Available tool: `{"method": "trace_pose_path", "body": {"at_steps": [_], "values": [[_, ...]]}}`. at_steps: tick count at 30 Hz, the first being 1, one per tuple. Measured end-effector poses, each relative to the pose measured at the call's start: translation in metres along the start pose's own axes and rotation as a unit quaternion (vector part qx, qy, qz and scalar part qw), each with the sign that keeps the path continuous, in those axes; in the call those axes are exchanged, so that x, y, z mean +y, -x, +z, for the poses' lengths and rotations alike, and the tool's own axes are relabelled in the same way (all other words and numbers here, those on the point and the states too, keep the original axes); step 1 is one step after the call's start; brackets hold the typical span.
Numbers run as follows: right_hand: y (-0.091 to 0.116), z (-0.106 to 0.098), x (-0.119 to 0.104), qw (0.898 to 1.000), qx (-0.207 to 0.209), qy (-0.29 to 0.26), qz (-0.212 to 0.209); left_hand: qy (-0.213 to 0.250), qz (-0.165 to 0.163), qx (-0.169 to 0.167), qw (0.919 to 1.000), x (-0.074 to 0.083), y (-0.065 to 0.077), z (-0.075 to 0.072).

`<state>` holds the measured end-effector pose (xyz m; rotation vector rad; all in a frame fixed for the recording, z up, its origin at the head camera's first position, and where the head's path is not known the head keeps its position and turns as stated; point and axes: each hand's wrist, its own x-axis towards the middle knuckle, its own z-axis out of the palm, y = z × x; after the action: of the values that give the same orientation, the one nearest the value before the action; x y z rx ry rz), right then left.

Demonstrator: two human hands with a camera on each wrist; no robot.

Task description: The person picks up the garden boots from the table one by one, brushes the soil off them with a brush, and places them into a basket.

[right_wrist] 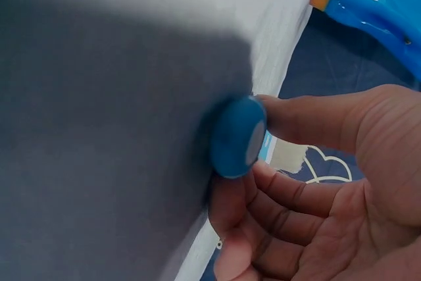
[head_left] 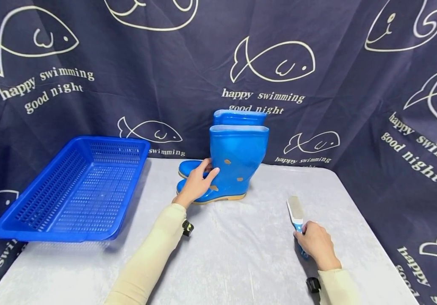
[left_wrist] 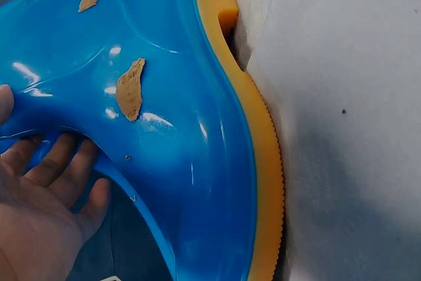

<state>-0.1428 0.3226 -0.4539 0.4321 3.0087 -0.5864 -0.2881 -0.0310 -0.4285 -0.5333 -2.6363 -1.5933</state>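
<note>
Two blue rain boots with yellow soles stand side by side at the back of the table, toes to the left. Brown patches, like dried mud, mark the near boot [head_left: 237, 152]; the far boot [head_left: 239, 116] is mostly hidden behind it. My left hand [head_left: 197, 182] grips the near boot at the front of its ankle, thumb on the near side and fingers behind it. One larger mud patch [left_wrist: 130, 90] shows in the left wrist view. On the right, my right hand [head_left: 317, 243] holds a brush [head_left: 296, 209] by its blue handle, its pale bristled head pointing away from me.
A blue plastic basket [head_left: 125, 207] with perforated walls sits on the left of the table. The table [head_left: 233, 254] has a pale grey cover. Dark cloth [head_left: 188, 76] with white fish drawings hangs behind and at the sides.
</note>
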Motion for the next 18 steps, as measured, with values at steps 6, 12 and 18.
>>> {"method": "trace_pose_path", "body": {"at_steps": [6, 12, 18], "values": [[0.0009, 0.0034, -0.0001, 0.999, 0.004, -0.004, -0.033, 0.012, -0.003, -0.012, 0.9999, -0.0052, -0.0006, 0.0021], [0.0030, 0.0025, 0.0006, 0.999, -0.008, -0.016, -0.035, 0.011, 0.013, -0.005, 0.9998, -0.0071, -0.0025, 0.0006], [0.0037, -0.0024, 0.0033, 0.999, -0.006, -0.021, -0.039, 0.011, 0.023, -0.004, 0.9997, -0.0034, -0.0076, -0.0004]]}}
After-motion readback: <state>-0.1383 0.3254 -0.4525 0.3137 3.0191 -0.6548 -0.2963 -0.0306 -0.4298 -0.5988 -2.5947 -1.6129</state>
